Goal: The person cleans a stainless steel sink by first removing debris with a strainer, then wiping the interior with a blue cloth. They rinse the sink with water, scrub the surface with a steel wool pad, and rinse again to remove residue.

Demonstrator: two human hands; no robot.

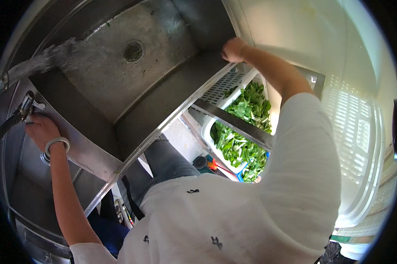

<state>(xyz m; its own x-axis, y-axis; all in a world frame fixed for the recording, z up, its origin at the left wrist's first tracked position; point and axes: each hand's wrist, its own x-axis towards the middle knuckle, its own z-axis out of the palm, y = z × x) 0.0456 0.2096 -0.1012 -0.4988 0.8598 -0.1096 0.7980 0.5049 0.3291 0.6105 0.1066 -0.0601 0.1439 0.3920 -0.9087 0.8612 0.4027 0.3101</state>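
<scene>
A large stainless steel sink (pixel 163 94) with a round drain (pixel 133 51) fills the upper left. Water (pixel 44 59) pours into it from a spout (pixel 4 81) at the left edge. My left hand (pixel 43 132), with a pale bangle (pixel 57 143) on the wrist, is closed at the metal tap (pixel 27 103) on the divider; its fingertips are partly hidden. Across the basin, my right hand (pixel 234 49) rests closed on the sink's right rim, its fingers curled over the edge.
Below the right rim, white baskets hold chopped leafy greens (pixel 240 145), crossed by a metal bar (pixel 233 121). White perforated crates (pixel 348 132) stand at the right. A second basin (pixel 35 198) lies at the lower left. A black hose (pixel 2 132) meets the tap.
</scene>
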